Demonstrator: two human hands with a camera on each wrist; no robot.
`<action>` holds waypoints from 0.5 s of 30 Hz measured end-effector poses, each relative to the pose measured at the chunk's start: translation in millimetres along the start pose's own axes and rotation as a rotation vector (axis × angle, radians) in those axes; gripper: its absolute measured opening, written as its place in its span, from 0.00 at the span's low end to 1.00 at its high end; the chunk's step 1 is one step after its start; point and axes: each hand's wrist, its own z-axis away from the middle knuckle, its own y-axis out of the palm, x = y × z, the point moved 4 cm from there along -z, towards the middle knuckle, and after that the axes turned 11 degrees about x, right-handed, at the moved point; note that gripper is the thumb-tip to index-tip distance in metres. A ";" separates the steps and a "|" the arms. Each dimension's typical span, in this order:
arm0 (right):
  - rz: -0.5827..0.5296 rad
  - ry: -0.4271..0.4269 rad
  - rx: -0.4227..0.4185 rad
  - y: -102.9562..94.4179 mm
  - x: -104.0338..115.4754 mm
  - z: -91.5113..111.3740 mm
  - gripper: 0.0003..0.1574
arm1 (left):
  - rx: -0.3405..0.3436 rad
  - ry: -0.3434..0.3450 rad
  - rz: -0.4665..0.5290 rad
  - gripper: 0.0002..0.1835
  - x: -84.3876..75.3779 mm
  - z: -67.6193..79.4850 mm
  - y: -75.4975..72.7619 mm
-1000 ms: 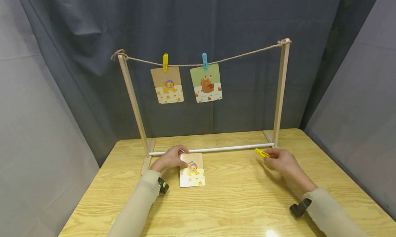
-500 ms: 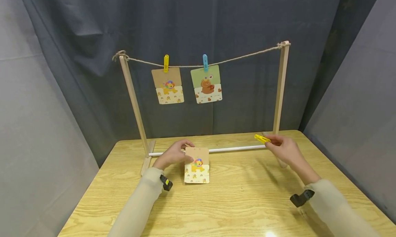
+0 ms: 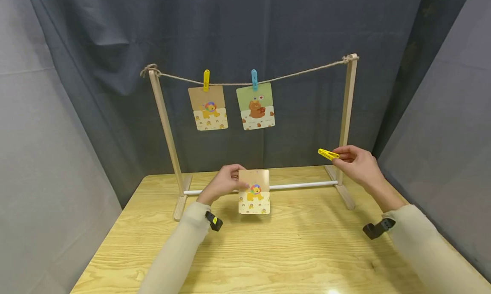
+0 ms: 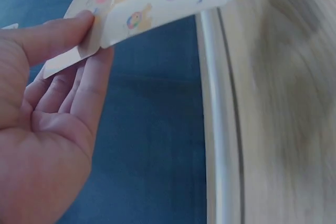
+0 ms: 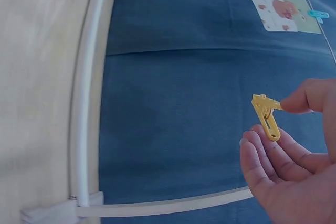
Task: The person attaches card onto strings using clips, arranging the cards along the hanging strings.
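My left hand [image 3: 225, 182] pinches a lion card [image 3: 254, 202] by its left edge, thumb in front and fingers behind. The card is tan above and cream below, held upright over the table. In the left wrist view the thumb presses on the card [image 4: 157, 9] near its fold. My right hand [image 3: 358, 164] pinches a yellow clothespin [image 3: 328, 154] by its handle end, in front of the right post. Close up in the right wrist view, thumb and fingers hold the two legs of the clothespin [image 5: 266, 118].
A twine line [image 3: 303, 72] runs between two wooden posts [image 3: 166, 128]. On it hang a lion card [image 3: 209, 110] under a yellow clothespin [image 3: 206, 80] and a bear card [image 3: 256, 108] under a blue clothespin [image 3: 254, 79]. A white rod [image 3: 303, 185] joins the posts low over the table [image 3: 268, 255].
My left hand has lifted the lion card off the table and carried it right and up. My right hand has risen with the yellow clothespin. The hung cards stay on the line.
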 end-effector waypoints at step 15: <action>0.023 -0.021 -0.072 -47.7 46.2 -23.5 0.28 | -0.184 0.116 -0.023 0.09 -58.7 -36.1 17.9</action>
